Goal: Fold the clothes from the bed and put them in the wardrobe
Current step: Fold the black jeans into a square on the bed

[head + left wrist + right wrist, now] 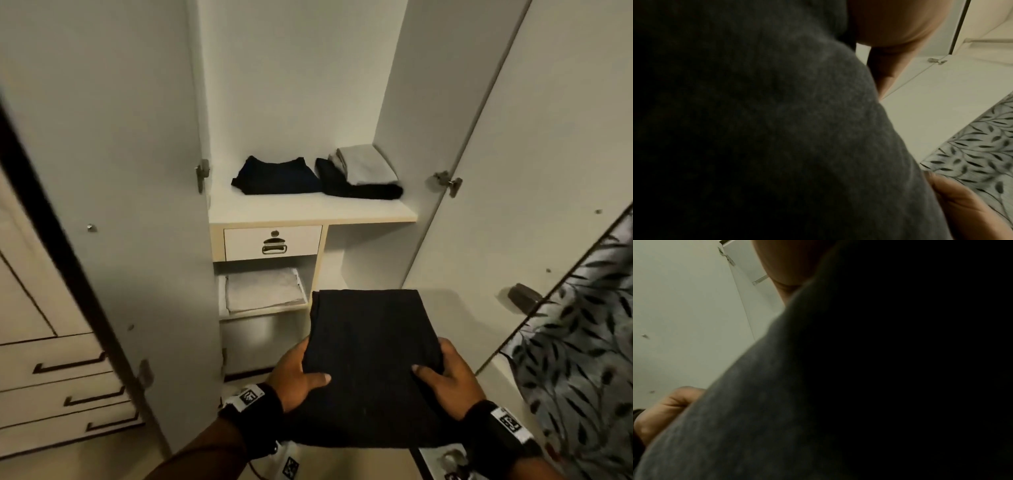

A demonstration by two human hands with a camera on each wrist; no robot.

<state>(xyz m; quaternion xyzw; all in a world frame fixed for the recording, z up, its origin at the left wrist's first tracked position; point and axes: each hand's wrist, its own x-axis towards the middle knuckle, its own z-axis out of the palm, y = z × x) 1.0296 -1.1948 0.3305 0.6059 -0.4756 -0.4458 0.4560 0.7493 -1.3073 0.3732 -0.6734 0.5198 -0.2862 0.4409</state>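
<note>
Now, what we hold: we carry a flat, folded, dark grey square of cloth (368, 346) out in front of us, level, in front of the open white wardrobe (301, 85).
Our left hand (294, 375): it grips the near left side of the dark cloth, thumb on top and fingers curled under it.
Our right hand (448, 375): it grips the near right side the same way, thumb on top.
Our wrists: each has a black band with a small white square tag on it.
Left wrist view: the dark cloth (760, 126) fills most of it, with part of our hand at the top and a fingertip low on the right.
Right wrist view: dark cloth (859, 386) again, very dim, with curled fingers (668, 408) at the low left.
Wardrobe shelf (308, 209): a folded dark blue piece of clothing (277, 176) lies on the left; just beside it a folded pale grey piece (368, 164) sits on top of a black one (359, 190).
Under the shelf: a small white drawer with a metal pull handle (273, 243).
Lower nook: folded white cloths (263, 291) lie in the small space under the drawer.
Doors: both white wardrobe doors stand open, one on each side of us.
Far right: a grey cloth with dark leaf shapes (579, 342) hangs near the right door.
Far left: a cream cabinet with dark-lined drawers (51, 377).
</note>
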